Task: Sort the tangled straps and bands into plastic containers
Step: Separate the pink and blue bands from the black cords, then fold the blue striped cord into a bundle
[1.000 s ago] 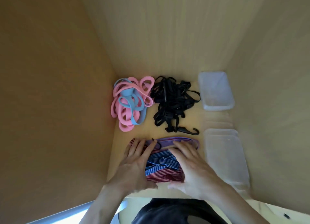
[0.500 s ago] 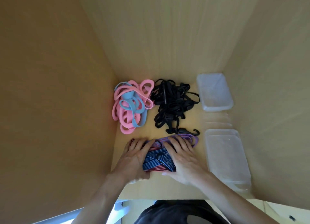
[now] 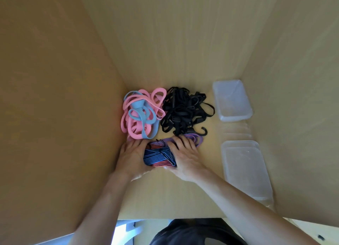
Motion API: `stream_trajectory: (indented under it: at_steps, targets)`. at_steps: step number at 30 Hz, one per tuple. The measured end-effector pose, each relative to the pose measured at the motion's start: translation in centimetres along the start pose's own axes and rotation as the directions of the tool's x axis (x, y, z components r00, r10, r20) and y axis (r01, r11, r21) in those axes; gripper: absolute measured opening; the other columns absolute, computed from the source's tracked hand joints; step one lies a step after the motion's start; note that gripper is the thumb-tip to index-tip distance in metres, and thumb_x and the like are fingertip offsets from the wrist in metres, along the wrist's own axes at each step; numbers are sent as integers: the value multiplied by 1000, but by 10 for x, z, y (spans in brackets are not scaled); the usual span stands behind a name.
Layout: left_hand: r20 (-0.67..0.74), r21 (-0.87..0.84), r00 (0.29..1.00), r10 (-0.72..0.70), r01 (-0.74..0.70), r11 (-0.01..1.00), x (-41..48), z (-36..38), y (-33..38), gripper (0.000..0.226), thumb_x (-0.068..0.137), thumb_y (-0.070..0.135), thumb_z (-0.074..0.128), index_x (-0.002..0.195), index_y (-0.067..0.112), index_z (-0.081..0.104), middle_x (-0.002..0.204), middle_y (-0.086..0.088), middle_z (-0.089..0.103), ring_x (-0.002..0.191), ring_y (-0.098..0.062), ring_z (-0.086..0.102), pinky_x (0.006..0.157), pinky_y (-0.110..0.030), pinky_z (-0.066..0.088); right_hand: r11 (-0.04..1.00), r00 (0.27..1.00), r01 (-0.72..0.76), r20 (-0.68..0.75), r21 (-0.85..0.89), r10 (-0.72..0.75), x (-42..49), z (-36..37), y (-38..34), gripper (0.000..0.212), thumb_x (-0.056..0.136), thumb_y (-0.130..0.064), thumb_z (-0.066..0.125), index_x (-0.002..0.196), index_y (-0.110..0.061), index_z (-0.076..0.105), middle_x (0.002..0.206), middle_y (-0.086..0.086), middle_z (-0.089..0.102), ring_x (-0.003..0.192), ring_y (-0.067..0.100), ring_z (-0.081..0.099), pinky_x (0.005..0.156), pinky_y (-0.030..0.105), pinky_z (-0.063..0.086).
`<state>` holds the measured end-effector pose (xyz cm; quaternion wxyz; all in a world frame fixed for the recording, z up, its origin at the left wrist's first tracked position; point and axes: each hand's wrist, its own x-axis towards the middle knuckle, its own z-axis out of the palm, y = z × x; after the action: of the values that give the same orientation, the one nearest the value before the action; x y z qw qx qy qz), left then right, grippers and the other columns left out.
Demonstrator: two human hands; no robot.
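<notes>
Straps in a striped red-and-blue bundle lie squeezed between your two hands. Your left hand lies along the bundle's left side, fingers fairly straight and pressing inward. Your right hand presses the bundle's right side, with its fingers spread forward over a purple band that curls out past the far right corner. Neither hand has closed round anything I can see. Your thumbs sit at the bundle's near edge, and I cannot tell whether they tuck under it.

Just beyond the bundle sits a black tangle, and its hook lies close to the purple band. Beyond the bundle to the left are pink and blue loops, touching the black tangle. Right of the bundle, apart from it, stands the near tub. The far tub is beyond the bundle and to the right. No colour shows in either tub, so the sorting looks barely begun.

Watch three things if you lift from here:
- **Grip:** a side squeeze with flat fingers may let the middle cords sag and spill out.
- **Purple band:** it is pinned under your right fingers, so it may come along with the bundle and mix the sorts.
- **Hook:** it is near enough to catch that band and drag the black tangle after it.

Part the purple band from the bundle first.
</notes>
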<state>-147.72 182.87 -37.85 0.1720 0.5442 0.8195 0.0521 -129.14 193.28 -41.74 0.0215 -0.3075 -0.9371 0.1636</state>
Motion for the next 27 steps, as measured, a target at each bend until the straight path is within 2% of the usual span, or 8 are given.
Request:
stream_trajectory:
  at_steps: [7, 10, 13, 16, 20, 24, 27]
  targets:
    - [-232, 152, 973, -10, 46, 987, -39, 30, 13, 100, 65, 68, 73, 148, 20, 44, 146, -5, 48, 141, -32, 39, 116, -57, 30, 1000, 1000, -4, 25, 5, 4, -11, 5, 2, 100, 78, -67, 69, 156, -19, 27, 162, 3, 22, 152, 29, 14, 126, 48, 8]
    - [-284, 164, 959, -5, 54, 985, -49, 49, 20, 93, 78, 72, 54, 152, 18, 39, 152, -12, 43, 141, -34, 39, 116, -60, 29, 1000, 1000, -5, 13, 3, 5, -19, 8, 4, 103, 77, -68, 69, 157, -19, 25, 164, 2, 21, 153, 28, 13, 126, 48, 7]
    - [-264, 146, 965, 3, 36, 989, -48, 60, 21, 87, 86, 70, 45, 159, 27, 26, 162, -14, 27, 145, -35, 32, 117, -61, 25, 1000, 1000, -5, -14, 11, 5, -23, 9, 8, 100, 78, -67, 67, 157, -19, 28, 164, 3, 25, 153, 28, 15, 125, 49, 10]
    - [-247, 140, 968, 31, 4, 990, -49, 69, 15, 86, 90, 76, 38, 161, 34, 13, 169, -12, 8, 153, -33, 18, 121, -59, 12, 1000, 1000, -9, -19, -3, 9, -24, 12, 7, 97, 80, -68, 65, 156, -21, 28, 164, 2, 25, 153, 27, 15, 125, 48, 10]
    - [-237, 133, 971, 44, -12, 991, -34, 73, 9, 87, 89, 84, 28, 161, 38, 8, 170, -8, -6, 156, -30, 3, 122, -55, 0, 1000, 999, -22, -25, -13, 21, -19, 15, 10, 94, 84, -73, 57, 156, -21, 28, 164, 2, 25, 153, 27, 16, 126, 48, 11]
    - [-227, 146, 974, -21, 56, 988, -7, 69, 13, 78, 92, 79, 14, 160, 42, 3, 169, -5, -15, 156, -30, -5, 122, -58, 2, 999, 999, -38, -15, -29, 38, -2, 10, 17, 91, 87, -71, 54, 157, -20, 26, 163, 1, 24, 153, 27, 14, 125, 47, 10]
    - [-211, 139, 976, -55, 86, 987, 4, 69, 13, 78, 91, 78, 14, 159, 44, 2, 168, -3, -19, 156, -29, -10, 122, -60, 5, 998, 998, -55, 30, -28, 56, 9, 3, 18, 94, 87, -69, 57, 158, -21, 20, 165, 0, 19, 154, 26, 10, 126, 45, 7]
